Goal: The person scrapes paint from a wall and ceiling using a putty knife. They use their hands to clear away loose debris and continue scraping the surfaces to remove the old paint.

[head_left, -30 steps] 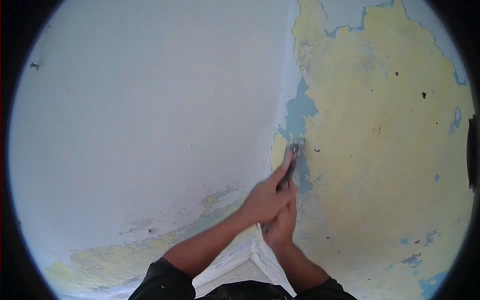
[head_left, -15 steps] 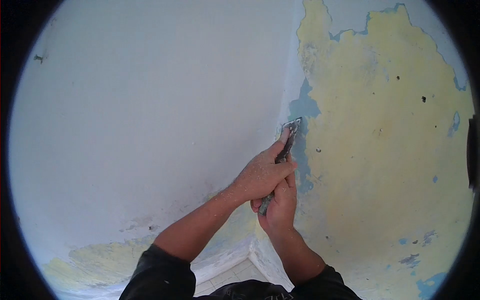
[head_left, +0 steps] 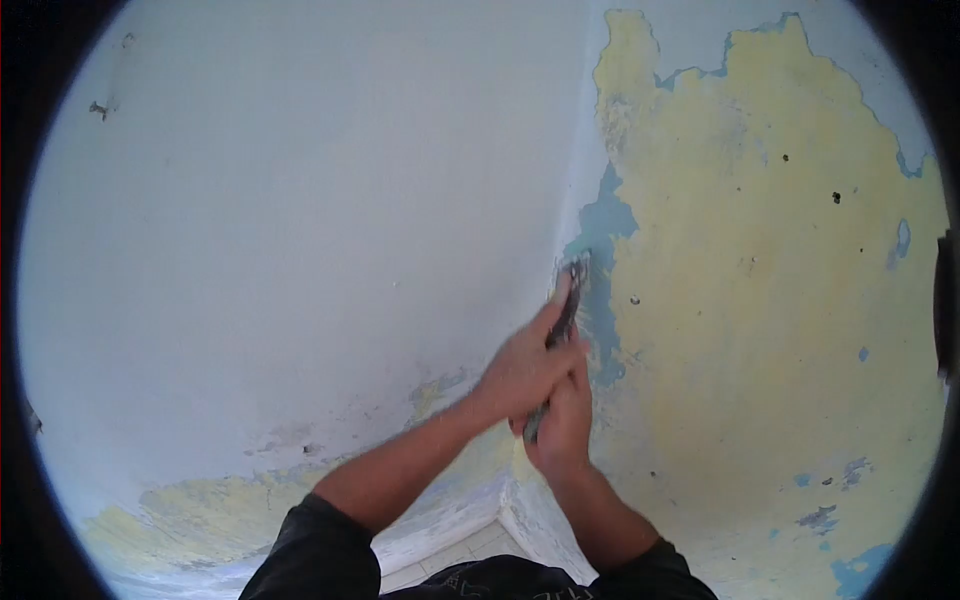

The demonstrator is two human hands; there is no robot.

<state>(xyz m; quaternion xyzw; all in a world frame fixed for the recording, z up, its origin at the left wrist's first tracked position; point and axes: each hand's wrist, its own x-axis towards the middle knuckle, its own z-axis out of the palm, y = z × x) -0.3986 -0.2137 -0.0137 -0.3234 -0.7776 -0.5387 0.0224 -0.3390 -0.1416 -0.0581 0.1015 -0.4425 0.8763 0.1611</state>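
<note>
Both hands are closed on a scraper (head_left: 571,300) held against the wall near the corner. Its whitish blade points up, over the edge between white paint and a blue patch (head_left: 607,217). My left hand (head_left: 525,372) is uppermost, gripping the tool's upper part with a finger stretched along it towards the blade. Below it, my right hand (head_left: 565,425) wraps the lower handle, whose end shows beside the palm. The hands overlap and hide part of the handle.
On the left is a white wall (head_left: 300,220) with peeled yellow patches low down. The right wall (head_left: 720,320) is mostly bare yellow, with small holes and blue spots. A tiled floor (head_left: 450,555) shows at the bottom. Something dark (head_left: 943,305) stands at the right edge.
The scraper and both hands have moved slightly down along the corner. Above the blade, a bit of blue-green wall that the tool covered before now shows.
</note>
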